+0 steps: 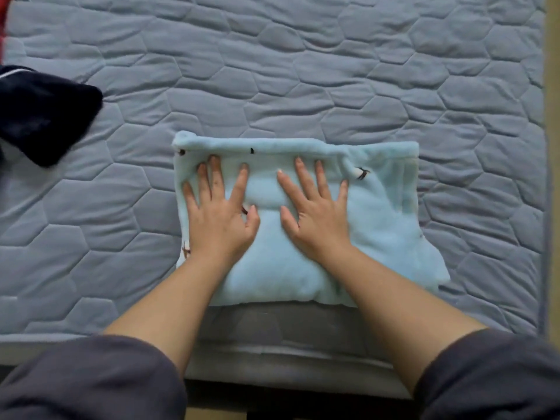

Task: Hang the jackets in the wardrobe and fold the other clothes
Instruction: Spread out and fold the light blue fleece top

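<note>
Fleece lay under your palms: a pale blue folded garment (385,225), doubled into a thick rectangle with a few small dark marks on it. It sat on the near part of the mattress (303,71), its near edge just short of the mattress border in front of you. Your left hand (218,216) lay flat on the garment's left half, fingers straight and spread, fingertips close to the far folded edge. Your right hand (315,216) lay flat just beside it, nearer the middle, fingers likewise straight and splayed. Neither hand gripped anything; both rested palm-down on the cloth, thumbs pointing toward each other with a strip of fleece between them. The garment's right part lay uncovered. The mattress was grey-blue, quilted in hexagons. Well apart to your left, at the picture's edge, a dark navy garment (42,116) lay crumpled on the mattress. A sliver of red (4,19) showed at the far left corner. Your dark grey sleeves (91,380) left your forearms bare.
</note>
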`<state>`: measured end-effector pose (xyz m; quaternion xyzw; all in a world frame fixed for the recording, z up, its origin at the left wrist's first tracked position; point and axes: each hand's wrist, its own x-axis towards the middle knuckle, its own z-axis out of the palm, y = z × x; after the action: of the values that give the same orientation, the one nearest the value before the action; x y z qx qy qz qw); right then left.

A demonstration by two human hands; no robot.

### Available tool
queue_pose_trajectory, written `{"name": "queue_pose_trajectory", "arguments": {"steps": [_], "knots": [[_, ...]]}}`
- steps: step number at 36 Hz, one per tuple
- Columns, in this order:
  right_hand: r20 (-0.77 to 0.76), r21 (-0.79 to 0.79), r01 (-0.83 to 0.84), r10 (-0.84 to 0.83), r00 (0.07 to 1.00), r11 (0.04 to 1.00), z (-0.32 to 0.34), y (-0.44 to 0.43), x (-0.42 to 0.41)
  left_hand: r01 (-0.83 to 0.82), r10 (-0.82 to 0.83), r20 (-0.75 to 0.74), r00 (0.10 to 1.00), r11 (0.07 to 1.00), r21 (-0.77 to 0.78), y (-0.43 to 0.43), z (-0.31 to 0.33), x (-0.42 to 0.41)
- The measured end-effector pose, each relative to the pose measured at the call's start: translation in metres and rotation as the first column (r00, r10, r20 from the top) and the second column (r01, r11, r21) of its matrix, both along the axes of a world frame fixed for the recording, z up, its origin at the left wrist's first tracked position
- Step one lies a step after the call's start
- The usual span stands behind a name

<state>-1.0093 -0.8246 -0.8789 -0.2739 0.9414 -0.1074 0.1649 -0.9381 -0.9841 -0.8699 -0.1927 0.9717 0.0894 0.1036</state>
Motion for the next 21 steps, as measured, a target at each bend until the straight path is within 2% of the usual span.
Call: {"name": "queue_pose_trajectory", "arguments": {"steps": [4, 7, 14, 17, 21], "knots": [[-0.042, 0.025, 0.163, -0.161, 0.986, 0.986, -0.009, 0.008, -0.020, -0.010, 0.010, -0.034, 0.999, 1.000, -0.004, -0.006, -0.005, -0.006], [-0.004, 0.082, 0.215, -0.215, 0.977, 0.973, -0.012, 0.021, -0.037, -0.045, 0.045, -0.024, 0.999, 0.999, -0.007, -0.012, -0.003, -0.013], [-0.030, 0.246, 0.365, -0.370, 0.929, 0.898, -0.013, 0.079, -0.065, -0.083, 0.076, -0.072, 0.994, 0.992, -0.099, -0.018, 0.000, -0.024], [-0.057, 0.354, 0.371, -0.377, 0.925, 0.858, -0.010, 0.103, -0.074, -0.052, 0.042, -0.130, 0.991, 0.996, -0.071, -0.017, 0.000, -0.019], [-0.092, 0.414, 0.305, -0.294, 0.952, 0.858, -0.008, 0.111, -0.077, -0.029, 0.027, -0.144, 0.989, 0.999, -0.016, -0.022, -0.005, -0.018]]}}
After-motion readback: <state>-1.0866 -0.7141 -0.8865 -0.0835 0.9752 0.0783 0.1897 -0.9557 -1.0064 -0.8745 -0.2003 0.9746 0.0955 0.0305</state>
